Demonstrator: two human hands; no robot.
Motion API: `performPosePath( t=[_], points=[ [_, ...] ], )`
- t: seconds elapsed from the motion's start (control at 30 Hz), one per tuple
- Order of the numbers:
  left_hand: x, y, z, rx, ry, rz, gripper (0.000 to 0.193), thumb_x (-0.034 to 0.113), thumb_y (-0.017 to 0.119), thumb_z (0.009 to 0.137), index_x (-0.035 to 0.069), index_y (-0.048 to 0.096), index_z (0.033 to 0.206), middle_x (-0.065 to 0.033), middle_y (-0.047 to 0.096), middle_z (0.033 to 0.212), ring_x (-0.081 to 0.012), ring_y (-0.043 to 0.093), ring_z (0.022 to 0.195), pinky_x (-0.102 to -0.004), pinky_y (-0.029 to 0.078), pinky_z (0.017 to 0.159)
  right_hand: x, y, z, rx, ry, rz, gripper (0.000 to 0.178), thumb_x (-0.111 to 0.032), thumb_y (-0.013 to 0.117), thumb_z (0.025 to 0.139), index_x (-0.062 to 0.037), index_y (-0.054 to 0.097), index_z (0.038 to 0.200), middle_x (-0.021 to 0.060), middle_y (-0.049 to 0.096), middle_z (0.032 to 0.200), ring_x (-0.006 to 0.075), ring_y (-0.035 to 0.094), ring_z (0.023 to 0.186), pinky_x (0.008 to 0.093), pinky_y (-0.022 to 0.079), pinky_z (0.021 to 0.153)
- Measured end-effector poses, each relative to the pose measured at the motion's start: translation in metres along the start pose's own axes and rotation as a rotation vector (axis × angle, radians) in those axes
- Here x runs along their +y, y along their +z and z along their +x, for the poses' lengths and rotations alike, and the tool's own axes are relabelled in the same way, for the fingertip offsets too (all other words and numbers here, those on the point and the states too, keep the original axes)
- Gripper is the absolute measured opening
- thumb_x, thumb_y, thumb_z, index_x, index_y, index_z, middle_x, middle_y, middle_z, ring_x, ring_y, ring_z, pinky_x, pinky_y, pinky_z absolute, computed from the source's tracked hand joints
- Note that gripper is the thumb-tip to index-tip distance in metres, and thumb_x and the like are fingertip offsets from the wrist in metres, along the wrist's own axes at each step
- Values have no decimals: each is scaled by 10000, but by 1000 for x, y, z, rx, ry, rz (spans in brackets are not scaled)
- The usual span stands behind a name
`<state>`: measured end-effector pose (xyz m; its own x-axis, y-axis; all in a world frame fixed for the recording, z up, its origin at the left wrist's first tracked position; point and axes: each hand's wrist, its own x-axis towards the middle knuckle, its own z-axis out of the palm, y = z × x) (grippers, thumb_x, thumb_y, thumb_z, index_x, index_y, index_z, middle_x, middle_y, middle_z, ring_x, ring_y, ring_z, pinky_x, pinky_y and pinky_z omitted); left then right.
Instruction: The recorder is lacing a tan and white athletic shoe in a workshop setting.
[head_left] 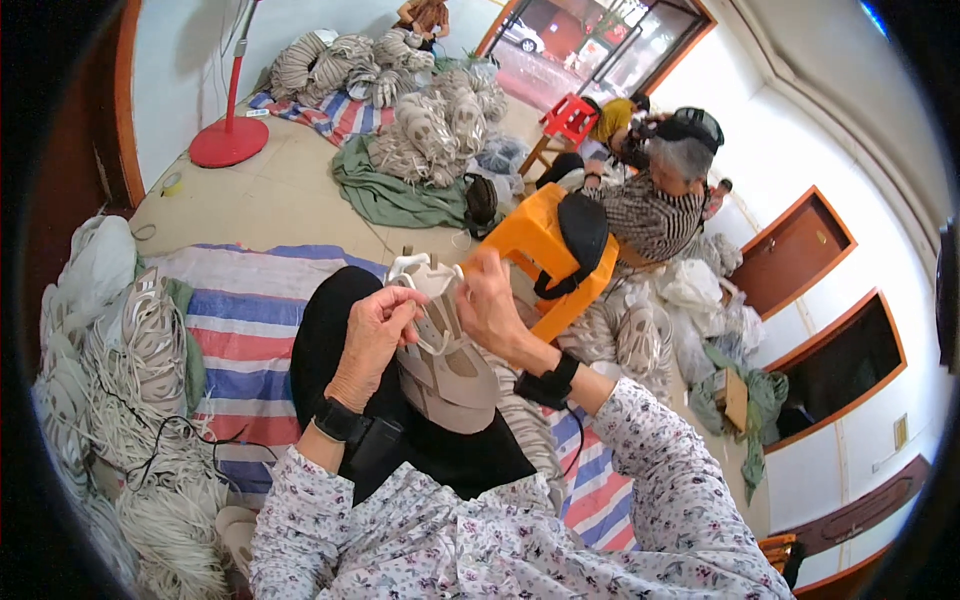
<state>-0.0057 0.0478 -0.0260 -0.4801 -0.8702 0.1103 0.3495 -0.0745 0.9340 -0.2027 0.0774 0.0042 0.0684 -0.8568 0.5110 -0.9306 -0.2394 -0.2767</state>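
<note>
While both hands work close together in the head view, the beige shoe upper (pixel 455 385) sits on the person's lap, between the dark-clad legs, its rounded end toward the body. Left hand (pixel 372 330): thumb and fingers closed in a pinch, seemingly on the white strap (pixel 425 272). Right hand (pixel 488 305): fingers curled just beside the strap's other side, but blurred, so no telling whether it grips anything.

How far along? Part-way, by the look of it: the strap is already on the upper, yet a loop stands loose above the surface, so that stretch seems left to settle. Whether the rest is fastened is too small to tell. Similar pieces lie heaped at the left (pixel 155 340); done or waiting, I can't say.

And the upper itself: smooth, pale, layered in broad bands near the rounded end, with white strapping bunched at the far end. It looks soft enough to flex under the fingers.
</note>
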Motion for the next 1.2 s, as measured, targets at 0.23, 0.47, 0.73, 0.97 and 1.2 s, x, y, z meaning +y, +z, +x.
performPosePath(
  t=[0.23, 0.47, 0.73, 0.97, 1.2],
  points=[
    [-70, -5, 16, 63, 762, 810, 232, 159, 614, 939, 0, 679, 1095, -100, 667, 1156, -337, 676, 942, -355, 514, 835, -134, -13, 69, 347, -418, 465, 157, 31, 646, 708, -27, 527, 794, 168, 527, 1105, 366, 507, 1020, 422, 425, 866],
    [6, 16, -11, 60, -1, 623, 337, 264, 545, 997, 29, 655, 1212, -41, 637, 1047, -84, 543, 815, -243, 432, 692, -38, -14, -6, 242, -130, 502, 130, -56, 671, 732, -8, 559, 778, 155, 563, 709, 386, 568, 697, 465, 450, 613],
    [7, 26, 1, 65, -2, 397, 320, 285, 532, 1013, 22, 713, 1033, 12, 649, 894, -29, 498, 706, -188, 344, 591, 27, -31, -92, -88, 391, 604, 154, -100, 672, 852, 5, 698, 962, 90, 703, 866, 161, 650, 773, 272, 490, 657],
    [9, 28, -1, 95, 9, 445, 317, 285, 525, 1017, 28, 710, 1027, 1, 638, 834, -27, 467, 668, -179, 344, 583, 27, -14, -79, -13, 495, 801, 99, -45, 656, 866, -6, 618, 949, 9, 603, 780, 81, 554, 719, 231, 461, 637],
    [8, 28, -1, 114, -11, 448, 314, 288, 530, 1013, 34, 714, 1034, 8, 623, 790, -28, 441, 641, -175, 338, 582, 29, -12, -73, 104, 264, 610, 99, -61, 640, 858, 16, 581, 877, 87, 596, 725, 122, 561, 661, 264, 454, 599]
  ],
)
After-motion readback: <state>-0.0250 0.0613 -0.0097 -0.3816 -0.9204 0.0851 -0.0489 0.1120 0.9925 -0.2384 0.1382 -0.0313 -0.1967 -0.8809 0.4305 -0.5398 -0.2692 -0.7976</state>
